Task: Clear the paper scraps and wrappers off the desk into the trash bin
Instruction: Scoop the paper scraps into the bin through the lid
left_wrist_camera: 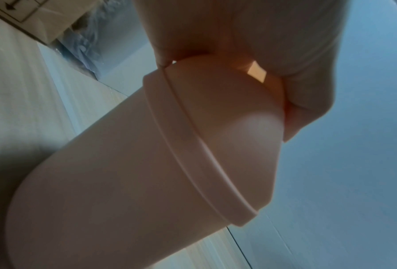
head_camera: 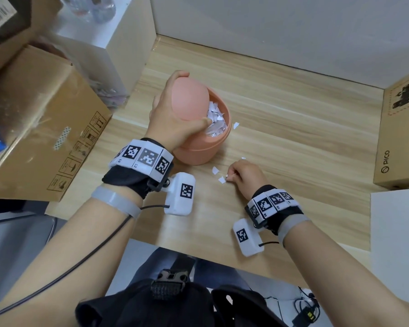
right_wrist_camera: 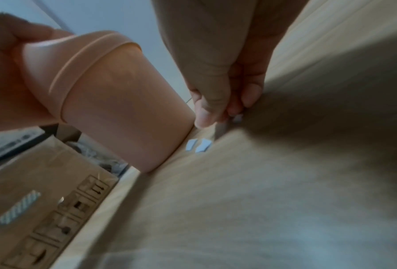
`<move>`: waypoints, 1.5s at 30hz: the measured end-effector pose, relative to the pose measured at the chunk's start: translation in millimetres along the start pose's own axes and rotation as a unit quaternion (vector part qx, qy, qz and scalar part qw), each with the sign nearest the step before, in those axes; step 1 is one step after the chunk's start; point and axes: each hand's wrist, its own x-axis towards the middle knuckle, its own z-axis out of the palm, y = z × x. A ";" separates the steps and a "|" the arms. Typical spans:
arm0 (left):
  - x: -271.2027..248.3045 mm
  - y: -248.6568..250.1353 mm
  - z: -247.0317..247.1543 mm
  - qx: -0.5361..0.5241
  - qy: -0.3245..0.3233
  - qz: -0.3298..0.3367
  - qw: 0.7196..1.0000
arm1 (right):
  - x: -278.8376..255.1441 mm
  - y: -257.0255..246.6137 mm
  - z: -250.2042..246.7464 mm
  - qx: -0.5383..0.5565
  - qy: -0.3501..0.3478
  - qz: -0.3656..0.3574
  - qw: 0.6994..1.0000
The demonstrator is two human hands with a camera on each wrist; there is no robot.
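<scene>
Bare counter point(head_camera: 293, 142) lies open to the right of and behind the pink bin point(head_camera: 198, 149), hemmed by a large cardboard box point(head_camera: 40, 128) to the bin's left and a PICO carton point(head_camera: 401, 138) far right.

Light wood-grain counter point(head_camera: 293, 119) tucked into a corner of plain white walls point(head_camera: 281, 27). Big taped cardboard box point(head_camera: 40, 128) with handling symbols on the left, white cabinet point(head_camera: 128, 43) behind it. Brown PICO carton point(head_camera: 401, 133) on the right, white box point(head_camera: 397, 227) just in front of it. Soft, even light, weak shadows, grey floor point(head_camera: 17, 244) below left
</scene>
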 end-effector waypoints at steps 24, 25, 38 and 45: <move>1.0 -1.6 0.0 0.002 -0.007 -0.002 1.000 | 27.4 -21.7 14.0 0.011 0.044 0.066 0.997; 1.2 -1.6 -0.1 0.001 -0.006 0.000 1.000 | 28.3 -21.1 16.0 0.013 0.049 0.071 0.996; 3.4 -2.4 -0.2 0.003 -0.008 0.004 1.000 | 19.2 -13.7 8.9 0.033 -0.019 0.019 0.999; 2.9 -4.1 0.6 0.001 -0.004 0.015 1.000 | 12.5 -11.7 23.8 -0.061 0.011 -0.021 0.998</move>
